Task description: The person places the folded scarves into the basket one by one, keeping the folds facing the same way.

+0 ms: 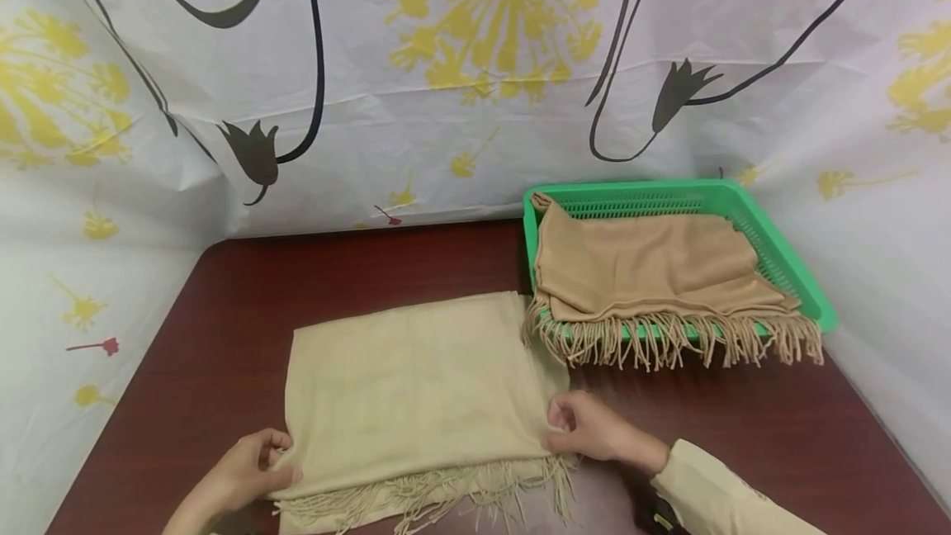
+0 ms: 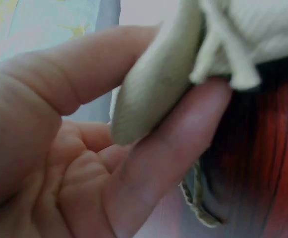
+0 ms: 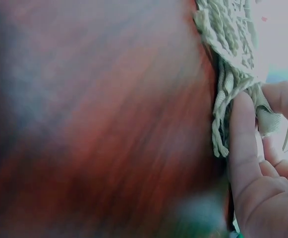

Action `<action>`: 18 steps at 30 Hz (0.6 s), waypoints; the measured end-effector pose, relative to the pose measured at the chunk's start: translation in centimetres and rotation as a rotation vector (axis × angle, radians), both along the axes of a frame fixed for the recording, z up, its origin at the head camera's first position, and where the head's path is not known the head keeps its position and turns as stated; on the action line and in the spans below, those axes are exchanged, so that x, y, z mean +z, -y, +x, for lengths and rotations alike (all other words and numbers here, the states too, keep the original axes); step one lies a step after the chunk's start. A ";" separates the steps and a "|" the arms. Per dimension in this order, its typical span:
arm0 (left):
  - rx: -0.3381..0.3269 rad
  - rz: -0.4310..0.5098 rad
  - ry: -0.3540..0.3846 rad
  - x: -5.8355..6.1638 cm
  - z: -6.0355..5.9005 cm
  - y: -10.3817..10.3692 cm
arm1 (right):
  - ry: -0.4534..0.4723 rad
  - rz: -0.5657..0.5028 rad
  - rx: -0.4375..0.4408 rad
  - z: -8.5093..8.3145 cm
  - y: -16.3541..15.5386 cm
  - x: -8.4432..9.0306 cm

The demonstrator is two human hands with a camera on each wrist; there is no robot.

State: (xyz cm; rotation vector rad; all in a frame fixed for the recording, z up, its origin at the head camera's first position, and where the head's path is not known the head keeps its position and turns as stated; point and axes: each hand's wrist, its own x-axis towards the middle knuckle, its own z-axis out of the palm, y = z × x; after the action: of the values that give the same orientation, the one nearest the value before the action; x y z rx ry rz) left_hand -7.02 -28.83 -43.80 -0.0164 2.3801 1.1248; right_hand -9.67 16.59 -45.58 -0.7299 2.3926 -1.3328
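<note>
A pale beige fringed scarf lies folded on the dark red table, its tassels toward the near edge. My left hand pinches its near left corner; the left wrist view shows a fold of the scarf between thumb and finger. At the near right corner my right hand pinches the cloth. In the right wrist view, twisted tassels hang beside the index finger, and a bit of cloth sits between the fingertips.
A green plastic basket stands at the back right, holding a folded tan scarf whose fringe hangs over the near rim. White patterned sheeting walls the table at the back and sides.
</note>
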 end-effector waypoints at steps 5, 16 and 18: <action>-0.095 0.053 -0.009 0.0 0.5 0.4 | 0.024 -0.034 0.031 0.8 -0.2 -0.2; -0.196 0.107 -0.038 -0.1 1.0 0.6 | 0.073 -0.070 0.094 2.2 -0.6 0.1; -0.197 0.082 -0.052 -0.1 1.2 0.6 | 0.093 -0.070 0.092 2.4 -0.7 0.1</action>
State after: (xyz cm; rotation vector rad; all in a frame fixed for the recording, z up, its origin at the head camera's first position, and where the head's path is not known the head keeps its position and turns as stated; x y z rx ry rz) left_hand -5.80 -29.48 -43.92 0.2731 2.3188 1.1389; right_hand -7.31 17.28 -45.51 -0.7696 2.2227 -1.3873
